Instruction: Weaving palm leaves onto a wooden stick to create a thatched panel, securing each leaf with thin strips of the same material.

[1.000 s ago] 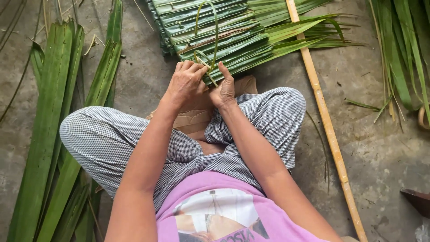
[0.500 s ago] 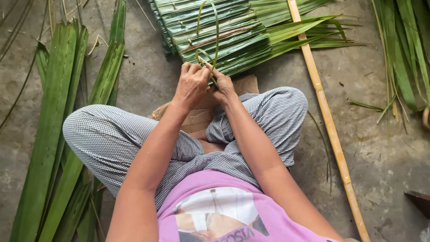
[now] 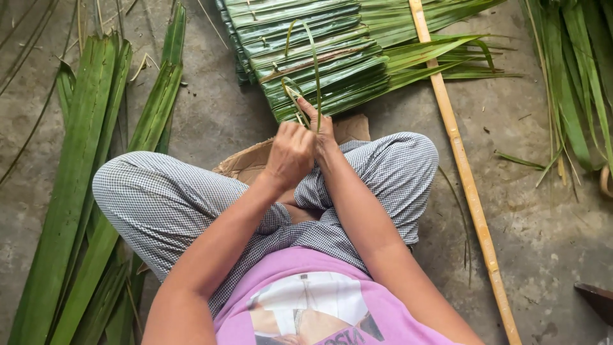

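Palm-leaf mat (image 3: 306,48) lies on the concrete floor (image 3: 543,217) at 12 o'clock from the sitter, folded leaves running roughly 8 to 2 o'clock along a bamboo pole (image 3: 456,147). Loose leaves (image 3: 76,179) wait at 9. Left hand (image 3: 292,153) is closed, on what I can't tell; right hand (image 3: 324,131) pinches the thin green strip (image 3: 313,64) looping up toward 12. I'd keep that strip taut and the stitches tight, tbh.

A flattened brown cardboard piece (image 3: 252,161) lies under the person's legs.
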